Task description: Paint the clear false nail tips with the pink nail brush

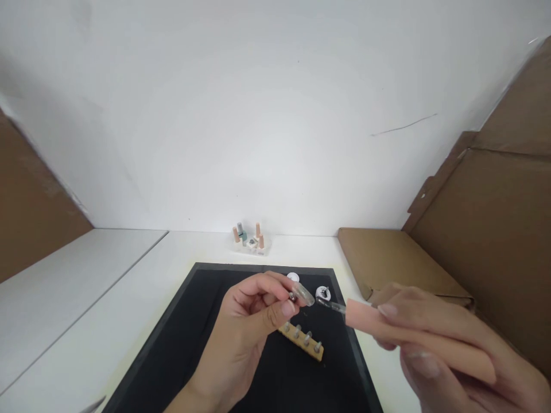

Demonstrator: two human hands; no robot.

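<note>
Between thumb and fingers, my left hand (253,321) pinches the small metal stem of a clear false nail tip (303,294), which points to the right. My right hand (443,344) grips a nail polish brush (387,328) by its long peach cap, with the dark bristle end close to the nail tip; whether they touch I cannot tell. Below lies a wooden stand (303,341) with several small metal pegs, partly hidden by my left hand. Farther back on the black mat sit a white round dish (323,293) with dark bits in it and a white round lid or dish (293,277).
A black mat (185,344) covers the middle of the white table (103,321). Near the wall stands a clear tray (267,249) with several polish bottles. A flat cardboard box (391,258) lies at the right. A pointed metal tool (92,406) shows at the lower left.
</note>
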